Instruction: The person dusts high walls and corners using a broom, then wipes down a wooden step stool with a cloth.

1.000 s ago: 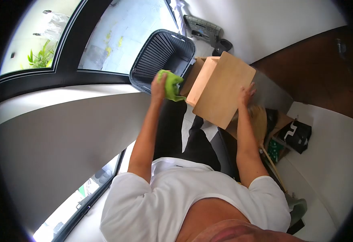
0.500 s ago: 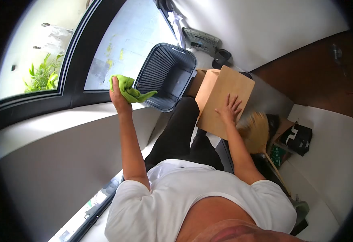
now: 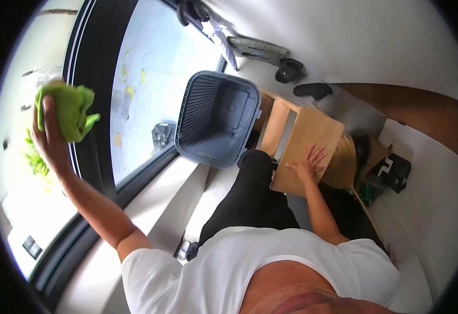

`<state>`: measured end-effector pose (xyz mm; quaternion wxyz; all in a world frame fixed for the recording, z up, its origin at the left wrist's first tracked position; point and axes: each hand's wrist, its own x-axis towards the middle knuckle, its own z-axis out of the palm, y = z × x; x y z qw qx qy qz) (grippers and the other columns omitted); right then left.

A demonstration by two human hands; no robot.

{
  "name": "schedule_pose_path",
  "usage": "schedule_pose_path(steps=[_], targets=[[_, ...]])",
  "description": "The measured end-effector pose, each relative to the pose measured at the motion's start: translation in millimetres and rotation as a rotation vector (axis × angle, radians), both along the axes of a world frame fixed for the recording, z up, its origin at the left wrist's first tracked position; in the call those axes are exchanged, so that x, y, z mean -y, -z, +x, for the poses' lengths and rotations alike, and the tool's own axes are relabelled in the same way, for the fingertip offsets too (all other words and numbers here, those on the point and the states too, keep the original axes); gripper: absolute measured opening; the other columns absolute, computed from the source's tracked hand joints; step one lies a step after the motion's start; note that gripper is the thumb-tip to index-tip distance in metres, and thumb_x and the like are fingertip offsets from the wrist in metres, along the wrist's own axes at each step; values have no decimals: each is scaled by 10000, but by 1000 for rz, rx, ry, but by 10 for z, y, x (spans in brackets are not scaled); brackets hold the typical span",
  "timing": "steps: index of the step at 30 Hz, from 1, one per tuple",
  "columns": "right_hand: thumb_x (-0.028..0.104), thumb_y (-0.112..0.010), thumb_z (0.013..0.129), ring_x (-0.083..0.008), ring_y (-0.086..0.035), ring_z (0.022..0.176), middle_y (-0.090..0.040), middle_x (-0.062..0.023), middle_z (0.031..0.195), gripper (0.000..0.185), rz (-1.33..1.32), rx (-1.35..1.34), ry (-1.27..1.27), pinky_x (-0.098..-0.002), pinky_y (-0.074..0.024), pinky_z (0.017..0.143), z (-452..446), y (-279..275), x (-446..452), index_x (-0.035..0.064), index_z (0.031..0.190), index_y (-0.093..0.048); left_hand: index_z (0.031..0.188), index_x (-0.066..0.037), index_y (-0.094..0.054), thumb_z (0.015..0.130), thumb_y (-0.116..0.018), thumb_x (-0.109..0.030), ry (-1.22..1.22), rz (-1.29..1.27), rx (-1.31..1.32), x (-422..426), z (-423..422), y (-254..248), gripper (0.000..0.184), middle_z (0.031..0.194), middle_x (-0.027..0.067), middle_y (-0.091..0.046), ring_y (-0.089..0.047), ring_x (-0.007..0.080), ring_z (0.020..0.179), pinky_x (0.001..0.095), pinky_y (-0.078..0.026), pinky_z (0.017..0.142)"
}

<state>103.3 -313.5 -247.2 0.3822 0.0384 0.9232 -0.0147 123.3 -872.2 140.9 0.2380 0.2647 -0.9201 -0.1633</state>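
Note:
My left hand (image 3: 51, 133) grips a bunched green cloth (image 3: 71, 112), held up at the far left in front of the window glass (image 3: 20, 199) and beside its dark frame (image 3: 99, 99). Whether the cloth touches the glass I cannot tell. My right hand (image 3: 310, 165) rests with spread fingers on the flat top of a light wooden stool (image 3: 315, 138), holding nothing. Just left of the stool stands a dark grey plastic basket (image 3: 221, 118) with slatted walls; its inside shows a bare bottom.
A straw broom (image 3: 344, 165) leans right of the stool, near a black bag (image 3: 393, 172). Dark slippers (image 3: 312, 91) and a folded grey step (image 3: 258, 49) lie by the back wall. A white windowsill (image 3: 156, 188) runs along the left. A black plastic bag (image 3: 162, 137) shows beyond the glass.
My left hand has swung left and up with the green cloth, from beside the basket to the window. My right hand stays on the stool top. The view has shifted.

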Motion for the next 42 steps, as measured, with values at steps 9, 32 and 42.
schedule_pose_path(steps=[9,32,42], targets=[[692,-690,525,-460,194,1314,258,-267,1413,1369,214,254,-79,-652,-207,980,-269,-137,189,57,1407,143,962,18,-504,946,-286,-437,-62,424,-225,193,-32,406,504,857,135,-541,-504,208,780,335,-410,754],[-6,-646,719,-505,54,1314,114,-374,1392,1020,-287,190,-273,-514,-136,1074,-220,73,-635,115,1428,77,972,4,-477,898,-371,-495,-157,599,-185,148,9,260,515,819,112,-461,-451,186,702,308,-393,641],[165,-511,856,-340,-453,1179,-440,-191,1314,486,-285,194,-242,-394,-357,985,-1513,-509,39,89,1325,-407,959,23,-496,908,-356,-445,-136,770,-227,104,-78,267,491,844,123,-519,-518,208,756,328,-437,691]])
